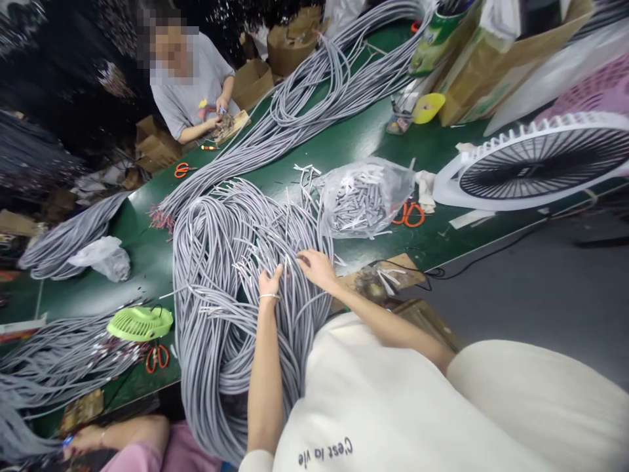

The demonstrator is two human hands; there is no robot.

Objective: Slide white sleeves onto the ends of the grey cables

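Now pressing into a big bundle of grey cables, lying across the near edge of the green table and spilling over it toward the lap. Left hand resting on the bundle, fingers curled down among the strands, thumb up; grip closing on a few cables, though how many is hard to tell. Right hand lying just beside it, fingers spread flat over the cables and reaching left, grip loose and open, clamping nothing. Both hands sitting near the bundle's right side, almost touching each other.

Lying just beyond the hands, toward the table's middle: a clear bag full of short white sleeves, with loose sleeves scattered over the cables. Peeking from under the bag's right side, orange scissors. Standing at the right edge, a white fan, tilted face up. Stretching toward the far edge, another long cable run. Resting near the left near corner, a small green fan with more scissors just beside it, and a crumpled bag farther left.

Sitting at the far left edge, a person in a grey shirt, hands busy over a small board. Showing at the near left corner, another person's arm in a pink sleeve.
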